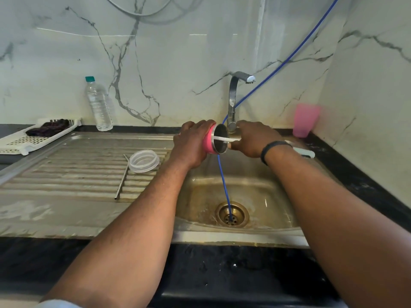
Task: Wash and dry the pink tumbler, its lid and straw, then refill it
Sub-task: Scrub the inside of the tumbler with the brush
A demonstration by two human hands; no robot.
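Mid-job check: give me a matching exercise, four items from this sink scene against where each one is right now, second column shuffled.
Items:
1. tumbler
2. lid
3. straw
4. bottle

Places:
A. upright on the counter by the back wall
B. lying along the drainboard ridges
C. held sideways over the basin in the left hand
D. sitting on the drainboard, to the straw's right

Pairs: 1-C, 2-D, 3-B, 4-A
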